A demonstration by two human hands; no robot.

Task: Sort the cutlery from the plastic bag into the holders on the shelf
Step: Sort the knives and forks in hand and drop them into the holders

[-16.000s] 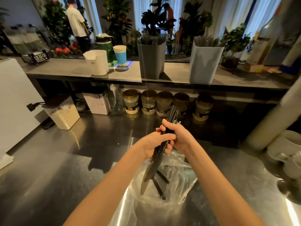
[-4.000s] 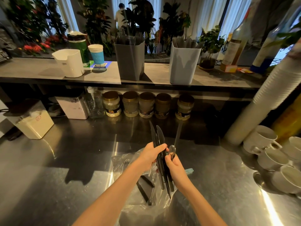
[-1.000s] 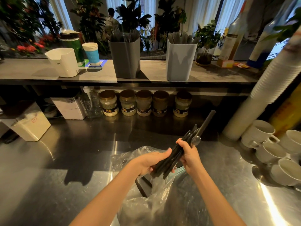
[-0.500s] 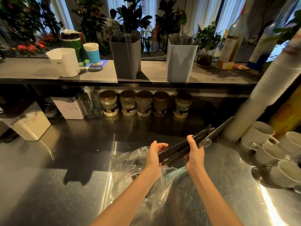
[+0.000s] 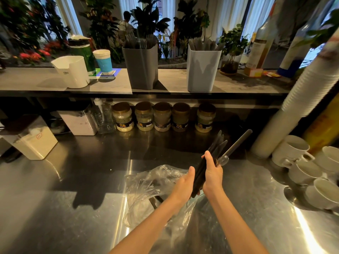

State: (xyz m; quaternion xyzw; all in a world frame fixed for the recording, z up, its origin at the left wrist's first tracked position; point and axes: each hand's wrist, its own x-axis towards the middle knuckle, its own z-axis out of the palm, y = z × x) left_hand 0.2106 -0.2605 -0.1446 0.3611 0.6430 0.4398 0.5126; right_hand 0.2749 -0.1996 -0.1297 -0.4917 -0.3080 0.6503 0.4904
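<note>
Your right hand (image 5: 212, 174) grips the black cutlery (image 5: 215, 146) in a bundle with one clear spoon (image 5: 223, 160), tilted above the plastic bag (image 5: 146, 182) on the steel counter (image 5: 73, 217). Your left hand (image 5: 184, 183) lies against the bundle's lower end, but its fingers are hidden and I cannot tell their curl. The grey holder (image 5: 141, 70) and pale holder (image 5: 201, 70) stand on the shelf (image 5: 174, 83), well apart.

One wide-angle camera, worn on my head, looks forward and down across the steel counter (image 5: 73, 217), near enough that my forearms enter from the bottom edge. My left hand (image 5: 183, 183) and right hand (image 5: 213, 174), both gripping the cutlery bundle (image 5: 200, 171), sit just right of centre. The shelf (image 5: 238, 85) along the counter's far edge crosses the upper third; plants (image 5: 150, 21) and curtains (image 5: 229, 11) fill the top.
</note>
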